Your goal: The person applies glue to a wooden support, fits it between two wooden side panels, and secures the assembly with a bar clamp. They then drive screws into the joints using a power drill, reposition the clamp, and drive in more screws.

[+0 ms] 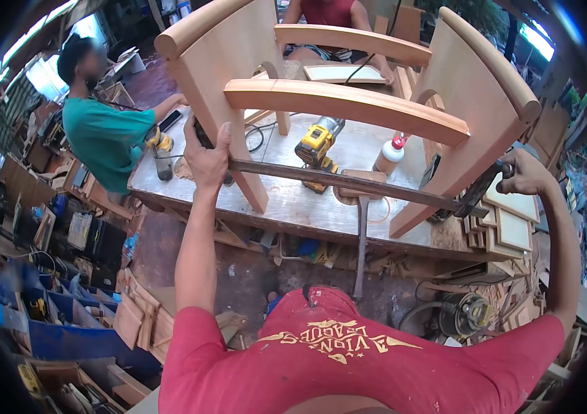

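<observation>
A long bar clamp (349,181) spans a wooden frame, running across the near side of its two side panels. My left hand (207,155) is closed around the clamp's left end, beside the left side panel (214,90). At the other end, my right hand (525,174) grips the clamp's screw end outside the right side panel (469,103). Two curved rails, the near one (349,107) and the far one (355,43), join the panels. The frame stands on the workbench (280,207). My palms and some fingertips are hidden.
On the bench are a yellow drill (315,145), a white bottle with red cap (390,153) and a mallet (362,234) whose handle overhangs the edge. A second power tool (161,148) lies left, near a person in green (103,131). Another person (328,17) sits opposite. Panels (511,221) are stacked right.
</observation>
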`<state>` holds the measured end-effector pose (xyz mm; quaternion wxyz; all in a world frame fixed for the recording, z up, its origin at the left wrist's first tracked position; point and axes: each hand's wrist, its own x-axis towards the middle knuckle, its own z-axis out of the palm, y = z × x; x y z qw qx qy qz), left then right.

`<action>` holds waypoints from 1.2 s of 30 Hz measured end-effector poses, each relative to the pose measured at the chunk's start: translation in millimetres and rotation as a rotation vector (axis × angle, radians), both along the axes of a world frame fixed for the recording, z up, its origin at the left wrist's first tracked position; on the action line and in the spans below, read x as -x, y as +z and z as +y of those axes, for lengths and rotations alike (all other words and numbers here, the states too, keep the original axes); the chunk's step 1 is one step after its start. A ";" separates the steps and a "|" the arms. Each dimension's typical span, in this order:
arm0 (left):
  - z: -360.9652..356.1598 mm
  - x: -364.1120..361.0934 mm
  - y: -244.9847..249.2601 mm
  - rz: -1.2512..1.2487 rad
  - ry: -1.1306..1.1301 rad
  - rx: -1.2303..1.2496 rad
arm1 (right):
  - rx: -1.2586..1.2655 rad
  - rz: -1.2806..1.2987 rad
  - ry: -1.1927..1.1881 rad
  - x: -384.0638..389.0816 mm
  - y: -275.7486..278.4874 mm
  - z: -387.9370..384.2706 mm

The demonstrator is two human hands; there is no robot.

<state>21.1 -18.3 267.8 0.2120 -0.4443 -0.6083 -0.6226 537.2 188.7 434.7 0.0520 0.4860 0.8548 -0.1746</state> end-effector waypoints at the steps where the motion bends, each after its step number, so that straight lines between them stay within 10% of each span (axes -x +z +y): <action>1: 0.1 -2.7 0.4 0.020 0.036 0.003 | 0.064 -0.059 -0.076 2.6 2.9 2.0; 13: 4.0 -6.0 5.2 -0.034 0.034 0.013 | -0.765 0.269 0.218 -25.1 -62.1 12.9; 18: 2.9 -7.0 7.5 0.033 0.114 0.028 | -1.559 0.423 0.214 -7.6 -96.3 14.1; 22: 9.2 -3.0 -1.2 -0.046 0.029 -0.011 | -1.358 0.439 0.210 -9.2 -86.8 3.3; 27: 4.6 -9.0 1.0 -0.146 0.097 0.102 | -0.389 -0.019 0.024 -33.1 -22.7 8.2; 36: 4.1 -5.0 0.2 -0.078 0.052 0.048 | -1.278 0.249 0.060 -42.9 -90.7 21.5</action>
